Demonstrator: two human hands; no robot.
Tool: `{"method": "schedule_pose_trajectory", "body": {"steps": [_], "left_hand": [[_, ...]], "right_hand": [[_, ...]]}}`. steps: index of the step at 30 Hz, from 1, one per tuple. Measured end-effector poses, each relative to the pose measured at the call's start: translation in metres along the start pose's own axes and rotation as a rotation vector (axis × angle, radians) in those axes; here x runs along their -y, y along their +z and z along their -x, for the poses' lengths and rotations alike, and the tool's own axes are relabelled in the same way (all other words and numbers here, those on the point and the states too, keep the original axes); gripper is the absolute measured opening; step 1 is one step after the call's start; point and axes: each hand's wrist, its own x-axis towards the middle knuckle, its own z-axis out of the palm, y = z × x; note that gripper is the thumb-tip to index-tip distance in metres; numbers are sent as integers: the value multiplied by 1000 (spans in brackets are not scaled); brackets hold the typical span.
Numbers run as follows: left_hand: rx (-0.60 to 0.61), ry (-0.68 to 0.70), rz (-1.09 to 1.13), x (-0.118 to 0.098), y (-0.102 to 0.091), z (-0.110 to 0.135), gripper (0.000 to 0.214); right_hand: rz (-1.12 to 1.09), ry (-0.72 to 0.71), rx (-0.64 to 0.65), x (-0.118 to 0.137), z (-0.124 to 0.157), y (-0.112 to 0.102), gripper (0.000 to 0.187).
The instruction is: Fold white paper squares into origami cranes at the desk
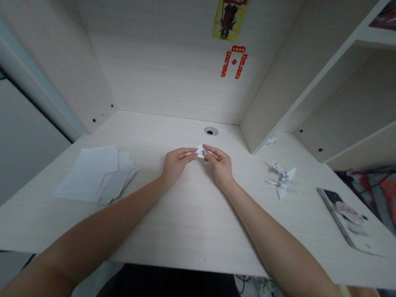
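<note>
A small folded piece of white paper [200, 151] is held between my two hands, a little above the desk's middle. My left hand [178, 162] pinches its left side between thumb and fingers. On the right side, the thumb and forefinger of my right hand [220, 164] grip it too. The fingers cover much of the paper, so its exact folded shape is hard to make out. Several folded paper cranes [283, 180] lie to the right of my right hand. To the left of my left hand rests a loose stack of white paper sheets [95, 174].
A phone [349, 221] lies near the desk's right edge. Behind my hands, a round cable hole [211, 131] is set in the desk [190, 235]. An upright panel [275, 90] stands at the back right. A bit of white paper [271, 140] sits beside its foot.
</note>
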Motion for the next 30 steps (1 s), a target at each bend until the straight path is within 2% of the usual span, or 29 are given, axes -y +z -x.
{"method": "schedule_pose_trajectory", "body": {"steps": [7, 18, 30], "left_hand": [[-2, 8, 24, 6, -2, -3, 30], [-4, 84, -111, 4, -3, -2, 31], [12, 62, -108, 5, -4, -3, 31]], "right_hand": [[-12, -1, 2, -1, 0, 0, 33], [22, -29, -7, 1, -2, -1, 30], [102, -69, 39, -3, -2, -1, 20]]}}
